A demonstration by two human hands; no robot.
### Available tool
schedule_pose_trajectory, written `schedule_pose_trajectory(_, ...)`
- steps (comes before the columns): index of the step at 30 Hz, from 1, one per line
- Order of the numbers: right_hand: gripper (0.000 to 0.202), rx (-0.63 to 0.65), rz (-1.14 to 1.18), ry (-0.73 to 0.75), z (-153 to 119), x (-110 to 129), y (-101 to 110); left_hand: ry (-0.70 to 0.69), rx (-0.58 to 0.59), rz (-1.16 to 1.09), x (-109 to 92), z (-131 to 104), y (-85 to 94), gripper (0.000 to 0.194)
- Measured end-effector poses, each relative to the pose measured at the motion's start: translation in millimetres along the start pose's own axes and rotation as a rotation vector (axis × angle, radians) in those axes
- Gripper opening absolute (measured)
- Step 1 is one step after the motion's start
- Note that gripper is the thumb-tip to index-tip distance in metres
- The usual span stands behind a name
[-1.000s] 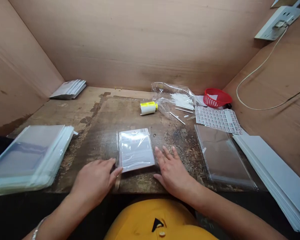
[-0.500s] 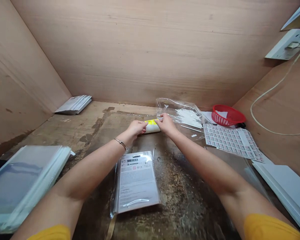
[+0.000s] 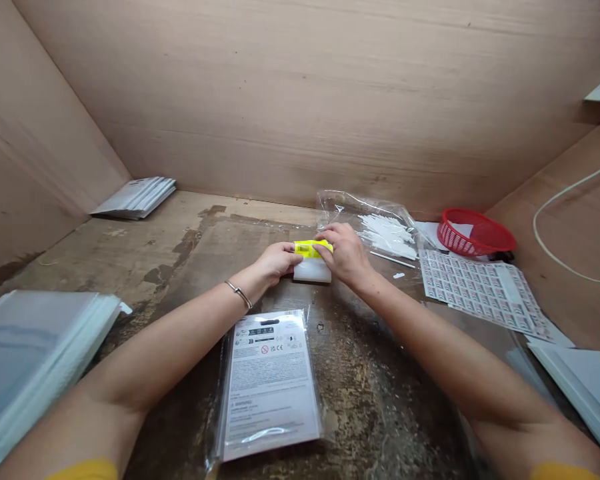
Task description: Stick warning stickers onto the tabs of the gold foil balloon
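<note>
In the middle of the table lies a white piece [image 3: 312, 271] with a bright yellow barcode label [image 3: 303, 249] along its upper side. Its left end is pinched by my left hand [image 3: 277, 261], thumb in front. My right hand [image 3: 346, 250] is closed over the label's right end, with bent fingers and thumb pressed on the yellow surface. Whether the white piece is a roll or a folded sheet I cannot tell. Closer to me, a printed card in a clear plastic sleeve [image 3: 270, 387] lies flat, apart from both hands.
Behind my right hand is a clear bag of white sticks [image 3: 387, 233], with one loose stick [image 3: 393, 259] in front. A red basket [image 3: 475, 233] and sticker sheets [image 3: 480, 290] lie to the right. Stacked cards [image 3: 135, 197] sit back left; clear sleeves [image 3: 40, 353] lie front left.
The white piece has turned so that the label's barcode and more of its white front show. My right hand has shifted over the label's right end. The camera view has shifted slightly.
</note>
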State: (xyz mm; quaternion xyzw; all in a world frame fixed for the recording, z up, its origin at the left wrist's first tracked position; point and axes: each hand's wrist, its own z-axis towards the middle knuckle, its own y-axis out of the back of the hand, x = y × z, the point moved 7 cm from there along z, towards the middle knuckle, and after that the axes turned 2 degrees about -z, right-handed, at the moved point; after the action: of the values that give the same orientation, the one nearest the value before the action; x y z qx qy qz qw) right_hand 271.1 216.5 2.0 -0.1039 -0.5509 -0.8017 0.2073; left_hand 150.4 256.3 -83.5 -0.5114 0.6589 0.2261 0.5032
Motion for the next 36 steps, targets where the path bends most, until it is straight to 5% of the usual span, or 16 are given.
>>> schedule_pose_trajectory(3, 0.018, 0.034, 0.007, 0.132, 4, 2, -8, -0.052, -0.001, -0.021, 4, -5, 3.5, 0.01)
schedule_pose_trajectory(8, 0.012, 0.049, 0.037, 0.121, 4, -4, -26, -0.075, 0.049, -0.081, 0, -13, 2.8, 0.025)
schedule_pose_trajectory(11, 0.007, 0.015, 0.052, 0.121, 3, -4, -28, -0.035, 0.048, -0.129, -3, -13, 0.8, 0.006)
schedule_pose_trajectory(15, 0.007, -0.011, 0.076, 0.151, -1, 0, -28, 0.017, -0.024, -0.179, -3, -12, 0.5, 0.024)
schedule_pose_trajectory(26, 0.004, -0.077, 0.069, 0.213, -9, 6, -30, 0.07, -0.092, -0.178, 1, -10, -6.3, 0.022)
schedule_pose_trajectory(36, 0.013, -0.102, 0.081, 0.2, -10, 2, -29, 0.048, 0.042, -0.206, -6, -23, -10.5, 0.005)
